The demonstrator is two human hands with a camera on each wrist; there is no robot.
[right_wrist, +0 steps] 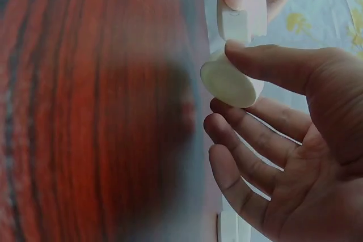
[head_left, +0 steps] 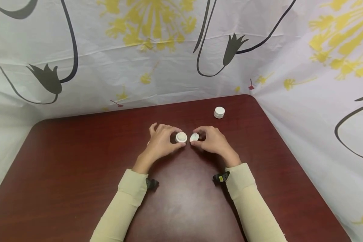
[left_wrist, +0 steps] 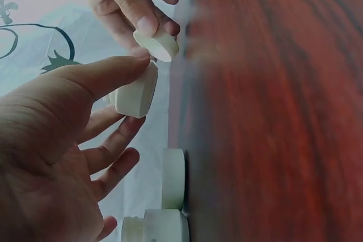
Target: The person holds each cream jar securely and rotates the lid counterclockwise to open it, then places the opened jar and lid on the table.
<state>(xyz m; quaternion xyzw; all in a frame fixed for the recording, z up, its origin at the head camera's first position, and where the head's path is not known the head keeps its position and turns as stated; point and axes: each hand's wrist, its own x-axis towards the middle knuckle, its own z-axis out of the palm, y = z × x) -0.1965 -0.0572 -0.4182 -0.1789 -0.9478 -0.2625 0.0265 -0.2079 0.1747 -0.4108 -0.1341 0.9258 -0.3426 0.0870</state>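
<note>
My left hand (head_left: 161, 140) pinches a small white jar (head_left: 181, 136) between thumb and fingers, its threaded neck facing up. In the left wrist view this jar (left_wrist: 135, 96) is held above the table level. Close to its right, my right hand (head_left: 214, 140) grips a round white lid (head_left: 194, 137) by its edge, tilted so the hollow side shows in the head view. The right wrist view shows the flat top of the lid (right_wrist: 228, 85), with the jar (right_wrist: 232, 24) just beyond it. Thumb and fingertips hold the lid while the other fingers spread loosely.
A capped white jar (head_left: 219, 112) stands at the back right of the dark red table (head_left: 78, 174). Beside my left hand, another open jar (left_wrist: 164, 225) and a loose lid (left_wrist: 173, 178) rest on the table, mostly hidden from the head view. A patterned white cloth (head_left: 169, 77) hangs behind.
</note>
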